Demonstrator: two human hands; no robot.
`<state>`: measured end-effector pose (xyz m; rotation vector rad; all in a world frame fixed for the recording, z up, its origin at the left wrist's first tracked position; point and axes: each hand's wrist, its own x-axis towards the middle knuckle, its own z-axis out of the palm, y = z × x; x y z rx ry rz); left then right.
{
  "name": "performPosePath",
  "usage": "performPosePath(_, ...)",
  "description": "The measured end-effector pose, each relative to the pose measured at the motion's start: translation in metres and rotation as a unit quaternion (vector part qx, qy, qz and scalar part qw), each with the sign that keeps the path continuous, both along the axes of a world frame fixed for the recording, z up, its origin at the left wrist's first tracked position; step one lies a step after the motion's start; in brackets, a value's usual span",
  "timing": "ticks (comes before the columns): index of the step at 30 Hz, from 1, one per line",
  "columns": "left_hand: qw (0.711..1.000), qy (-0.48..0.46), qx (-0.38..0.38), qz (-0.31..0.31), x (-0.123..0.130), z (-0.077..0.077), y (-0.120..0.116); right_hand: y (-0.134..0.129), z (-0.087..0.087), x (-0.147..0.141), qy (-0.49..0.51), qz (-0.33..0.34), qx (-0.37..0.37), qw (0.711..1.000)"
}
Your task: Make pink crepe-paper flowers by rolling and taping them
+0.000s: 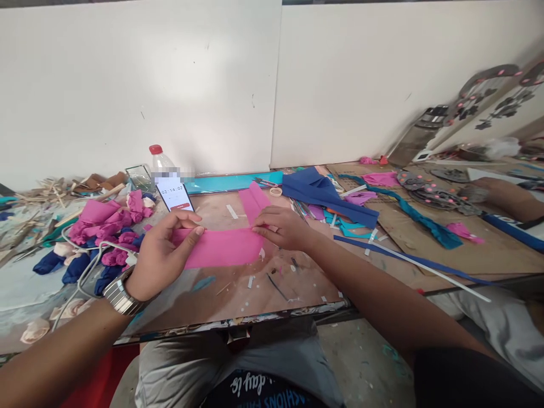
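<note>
A pink strip of thin fabric or crepe-like material (225, 249) is stretched between my two hands above the worktable (238, 294). My left hand (164, 246), with a metal watch on its wrist, pinches the strip's upper edge between thumb and forefinger. At the strip's other end my right hand (283, 226) is closed on the same edge. Another length of pink (254, 203) runs up and back from the right hand; I cannot tell if it is the same piece. Behind the left hand a phone (175, 195) leans on a clear bottle with a red cap (156, 149).
Pink, blue and cream fabric rosettes (106, 226) crowd the left with a white cable (80, 283). Scissors (267, 182), a tape ring (276, 191) and dark blue fabric (314, 190) lie behind. Rightward are a white stick (433, 267), cardboard (408, 243) and another person's hand (488, 195).
</note>
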<state>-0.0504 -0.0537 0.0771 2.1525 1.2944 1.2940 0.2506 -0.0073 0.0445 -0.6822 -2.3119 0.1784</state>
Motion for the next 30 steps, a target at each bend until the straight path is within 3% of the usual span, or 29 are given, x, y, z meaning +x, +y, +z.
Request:
performPosePath(3, 0.999, 0.036, 0.023, 0.014, -0.011, -0.005, -0.011, -0.007, 0.0, -0.007, 0.004, 0.038, -0.02, 0.999)
performPosePath(9, 0.995, 0.064, 0.059, 0.038, -0.025, -0.015, -0.025, -0.014, -0.005, -0.016, -0.001, 0.035, -0.086, 0.996)
performPosePath(20, 0.992, 0.091, 0.062, 0.059, -0.035, -0.01, -0.036, -0.016, -0.007, -0.021, -0.049, 0.047, -0.153, 0.986)
performPosePath(25, 0.99, 0.107, 0.06, 0.067, -0.038, -0.005, -0.043, -0.016, -0.008, -0.021, -0.107, 0.078, -0.146, 0.98)
performPosePath(30, 0.987, 0.113, 0.055, 0.098, -0.045, -0.002, -0.046, -0.016, -0.007, -0.02, -0.108, 0.065, -0.137, 0.983)
